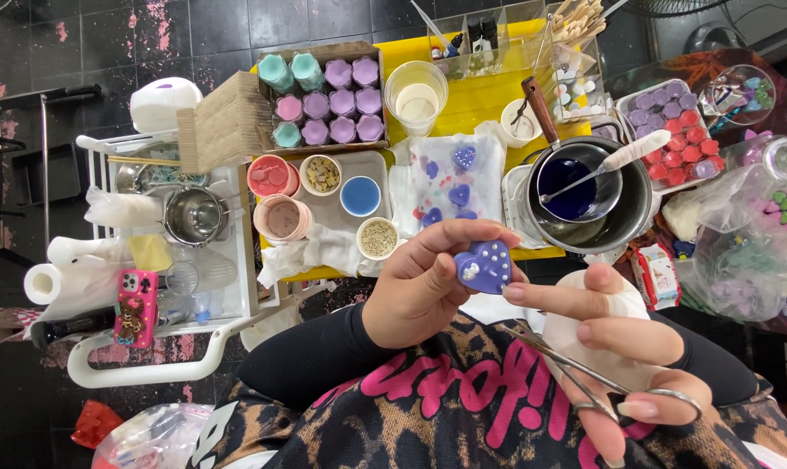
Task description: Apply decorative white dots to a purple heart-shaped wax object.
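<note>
Two hands work close together: left hand (428, 282) pinches a purple heart (483, 266); right hand (623, 343) grips tweezers (576, 369), one finger touching it, near the yellow table (471, 100) front edge.

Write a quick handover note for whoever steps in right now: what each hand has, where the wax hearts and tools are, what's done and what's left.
Left hand: holds up a purple heart piece with small white beads on it.
Right hand: holds metal scissors-style tweezers, forefinger touching the heart's edge.
On the white cloth: more purple hearts, apparently without beads.
Pot holds a pan of dark blue liquid with a spoon in it.
Done: several beads are set on the held heart.
Left: probably the hearts on the cloth.
</note>
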